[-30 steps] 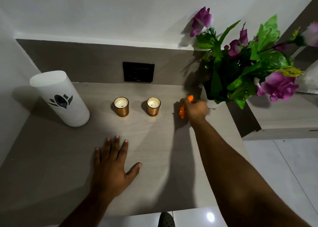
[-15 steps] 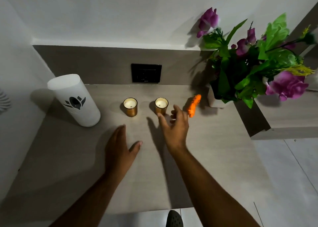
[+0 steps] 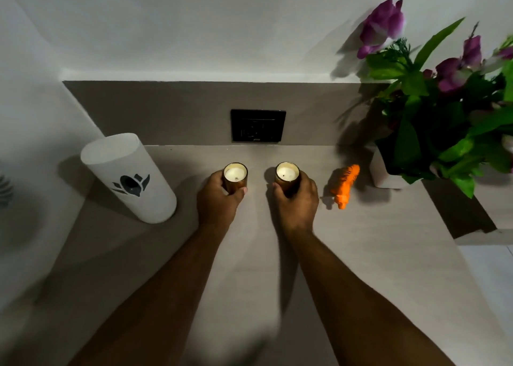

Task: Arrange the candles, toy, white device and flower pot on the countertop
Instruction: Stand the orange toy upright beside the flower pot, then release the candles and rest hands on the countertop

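Observation:
Two small gold-walled candles stand side by side on the beige countertop [image 3: 249, 268]. My left hand [image 3: 218, 200] is wrapped around the left candle [image 3: 235, 174]. My right hand [image 3: 295, 200] is wrapped around the right candle [image 3: 287, 173]. An orange tiger toy [image 3: 345, 185] stands just right of my right hand, apart from it. The white cylindrical device [image 3: 129, 177] with a black flower logo stands at the left. The white flower pot [image 3: 381, 171] with purple flowers and green leaves sits at the back right, its body mostly hidden by leaves.
A black wall socket [image 3: 258, 125] sits in the grey backsplash behind the candles. The counter ends at the right behind the pot, with a lower ledge [image 3: 483, 238] and white floor tiles beyond. A wall closes the left side.
My right hand let go of the orange toy and moved left to the right candle. My left hand lifted off the counter and closed on the left candle. The camera came nearer.

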A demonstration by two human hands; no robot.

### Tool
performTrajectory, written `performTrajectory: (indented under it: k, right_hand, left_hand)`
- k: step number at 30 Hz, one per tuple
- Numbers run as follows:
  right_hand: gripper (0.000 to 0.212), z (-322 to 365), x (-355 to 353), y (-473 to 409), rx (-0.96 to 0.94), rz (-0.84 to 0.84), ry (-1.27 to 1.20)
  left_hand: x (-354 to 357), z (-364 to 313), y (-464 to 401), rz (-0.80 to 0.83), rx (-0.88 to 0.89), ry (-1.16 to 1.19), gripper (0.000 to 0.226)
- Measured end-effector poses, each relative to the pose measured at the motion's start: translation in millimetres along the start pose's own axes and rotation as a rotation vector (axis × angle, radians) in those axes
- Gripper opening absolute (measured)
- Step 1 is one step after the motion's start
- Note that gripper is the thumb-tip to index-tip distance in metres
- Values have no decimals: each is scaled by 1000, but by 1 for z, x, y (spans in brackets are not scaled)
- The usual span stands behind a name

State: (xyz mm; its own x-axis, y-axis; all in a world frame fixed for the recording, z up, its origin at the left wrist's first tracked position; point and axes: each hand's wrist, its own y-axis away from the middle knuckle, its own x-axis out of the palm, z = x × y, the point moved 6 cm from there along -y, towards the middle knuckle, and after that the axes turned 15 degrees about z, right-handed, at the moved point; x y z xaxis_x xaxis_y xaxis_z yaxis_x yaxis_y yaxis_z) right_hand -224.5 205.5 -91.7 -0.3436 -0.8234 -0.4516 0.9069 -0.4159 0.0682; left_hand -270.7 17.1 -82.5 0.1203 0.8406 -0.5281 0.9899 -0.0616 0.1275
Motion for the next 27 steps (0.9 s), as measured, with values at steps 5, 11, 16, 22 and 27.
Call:
performTrajectory:
  k: [5,11,16,22,27]
  right_hand:
    - [62,4,6,-31,-29,1,44]
    - [63,5,11,-48,-51,-2,56]
    - [78,2,13,-50,-26,23,70]
    - [104,-4,13,3,-22,200,277]
    - [99,-8,16,72,-229,353,763]
  left_hand:
    - [-4,-4,-29,-26,1,6,61]
    - [-9,-2,-48,-25,-11,-11,60]
    - [-5,6,-43,87,-27,6,79]
    - [-8,38,16,235,-2,-653,95]
    - [-9,50,74,287,148,-841,86]
